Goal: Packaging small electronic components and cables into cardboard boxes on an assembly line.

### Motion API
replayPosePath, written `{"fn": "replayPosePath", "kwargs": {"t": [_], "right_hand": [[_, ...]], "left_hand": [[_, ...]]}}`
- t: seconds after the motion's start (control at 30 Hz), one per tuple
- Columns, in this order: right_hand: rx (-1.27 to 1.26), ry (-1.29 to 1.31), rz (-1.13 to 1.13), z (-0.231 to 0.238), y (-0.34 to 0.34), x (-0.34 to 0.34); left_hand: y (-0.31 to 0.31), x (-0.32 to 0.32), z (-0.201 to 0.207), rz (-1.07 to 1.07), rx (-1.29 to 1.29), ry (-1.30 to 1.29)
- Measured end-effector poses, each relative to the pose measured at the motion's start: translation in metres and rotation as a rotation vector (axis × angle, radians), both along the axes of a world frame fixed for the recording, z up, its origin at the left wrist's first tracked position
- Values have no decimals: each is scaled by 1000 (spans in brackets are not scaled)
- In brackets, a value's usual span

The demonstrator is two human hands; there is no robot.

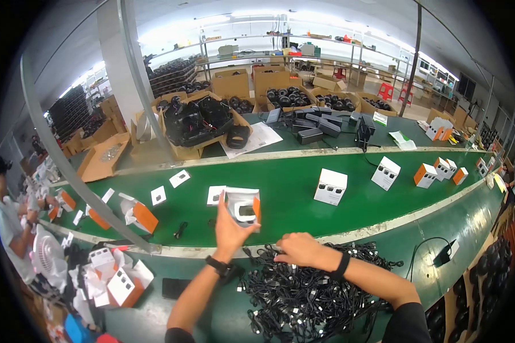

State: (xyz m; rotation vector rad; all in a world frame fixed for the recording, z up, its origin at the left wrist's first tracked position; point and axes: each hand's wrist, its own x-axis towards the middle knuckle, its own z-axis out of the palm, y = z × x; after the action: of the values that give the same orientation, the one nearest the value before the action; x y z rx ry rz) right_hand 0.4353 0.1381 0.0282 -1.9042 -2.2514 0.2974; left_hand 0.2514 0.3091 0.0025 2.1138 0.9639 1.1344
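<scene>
Beyond the cable pile (317, 297) and toward its left, an open box (247, 212), white with an orange side, is held at the green conveyor belt (289, 197), its mouth turned up to show a pale insert with a dark part; whether its base touches the belt cannot be told. The left hand (230, 230) pinches it, thumb across the near side and fingers along the left wall. At the pile's far edge, the right hand (301, 250) is curled; whether its grip is spread or closed on a cable cannot be told.

Likely faults: the black cables on the tabletop (149, 317) lie interlaced, so one pulled from the pile could snag and drag others with it. Since one hand alone steadies the box, a slackened grip or a knock might tilt it and shift the insert. A white card (214, 195), beyond the pile and just left of the box, could be brushed aside by the left fingers.

Pose: the left forearm rises along the pile's left side, with a dark wristband (217, 266) below the hand. The right forearm slants across the pile from its right, a black band (342, 266) at the wrist, back of the hand uppermost, fingers pointing leftward.
</scene>
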Motion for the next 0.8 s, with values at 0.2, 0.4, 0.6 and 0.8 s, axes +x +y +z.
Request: {"fn": "replayPosePath", "kwargs": {"t": [0.2, 0.4, 0.6, 0.8], "right_hand": [[189, 11, -33, -13, 0, -8], [230, 204, -34, 5, -3, 9], [384, 632, -82, 43, 3, -1], [655, 288, -224, 44, 44, 16]], "left_hand": [[-13, -8, -9, -81, -89, -127], [19, 21, 4, -218, 73, -83], [32, 49, -6, -122, -172, -184], [18, 54, 6, -119, -234, -186]]}}
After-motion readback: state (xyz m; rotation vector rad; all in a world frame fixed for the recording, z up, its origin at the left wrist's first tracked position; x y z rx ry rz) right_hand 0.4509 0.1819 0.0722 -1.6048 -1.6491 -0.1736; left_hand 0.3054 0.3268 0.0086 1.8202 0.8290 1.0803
